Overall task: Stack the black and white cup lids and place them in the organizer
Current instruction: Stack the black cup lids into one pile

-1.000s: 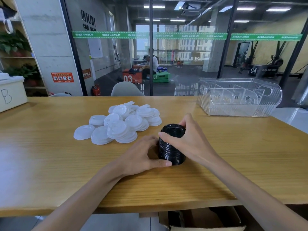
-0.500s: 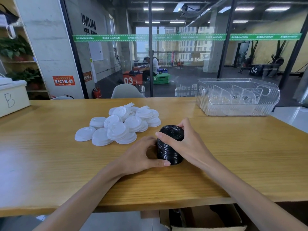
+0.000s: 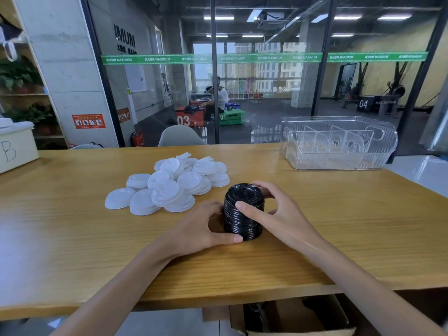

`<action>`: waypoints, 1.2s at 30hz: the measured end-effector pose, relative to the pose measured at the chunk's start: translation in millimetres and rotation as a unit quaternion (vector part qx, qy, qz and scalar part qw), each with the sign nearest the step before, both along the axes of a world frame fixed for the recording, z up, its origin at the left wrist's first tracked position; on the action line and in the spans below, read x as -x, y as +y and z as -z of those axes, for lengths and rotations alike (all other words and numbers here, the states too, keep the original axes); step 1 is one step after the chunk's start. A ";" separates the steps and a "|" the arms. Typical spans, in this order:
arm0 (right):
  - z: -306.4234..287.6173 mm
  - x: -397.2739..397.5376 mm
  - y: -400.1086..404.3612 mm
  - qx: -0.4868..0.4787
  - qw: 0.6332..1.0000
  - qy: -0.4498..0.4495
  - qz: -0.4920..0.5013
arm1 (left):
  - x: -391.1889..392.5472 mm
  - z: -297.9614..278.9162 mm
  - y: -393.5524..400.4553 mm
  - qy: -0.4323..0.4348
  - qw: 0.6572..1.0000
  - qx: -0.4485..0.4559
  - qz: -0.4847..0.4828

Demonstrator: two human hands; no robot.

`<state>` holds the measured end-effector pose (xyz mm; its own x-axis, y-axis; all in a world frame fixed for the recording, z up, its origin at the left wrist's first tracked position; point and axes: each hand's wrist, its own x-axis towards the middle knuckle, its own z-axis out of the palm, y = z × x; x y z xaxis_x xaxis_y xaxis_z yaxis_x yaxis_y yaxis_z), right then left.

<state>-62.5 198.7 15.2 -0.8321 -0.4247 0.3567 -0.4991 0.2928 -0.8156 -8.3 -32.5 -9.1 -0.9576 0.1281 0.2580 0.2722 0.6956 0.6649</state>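
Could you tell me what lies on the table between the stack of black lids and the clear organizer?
Nothing: in the head view, only bare wooden table separates the black lid stack from the clear organizer.

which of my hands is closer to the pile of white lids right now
Left. Your left hand sits just in front of the white lids, gripping the near-left side of the black lid stack. Your right hand holds the stack's far side, with the stack between.

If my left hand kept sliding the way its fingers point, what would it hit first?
Nothing new: the left hand already touches the stack of black lids, which blocks its way.
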 end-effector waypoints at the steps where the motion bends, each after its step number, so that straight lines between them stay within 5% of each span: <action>1: 1.8 0.6 2.0 -0.004 1.000 0.001 -0.004 | 0.4 -0.3 0.2 0.001 1.000 0.002 0.001; 23: 14.1 14.4 34.4 0.013 0.996 -0.058 -0.062 | 6.3 -6.6 9.8 -0.023 0.999 -0.022 -0.007; 36: 0.6 39.9 141.3 0.052 0.996 -0.078 0.014 | 67.9 -22.1 116.8 -0.031 0.999 -0.030 0.028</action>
<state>-102.4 340.0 14.7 -0.8916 -0.3686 0.2631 -0.3572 0.2152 -0.9089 -76.2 84.3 13.0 -0.9637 0.1675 0.2080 0.2667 0.6394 0.7211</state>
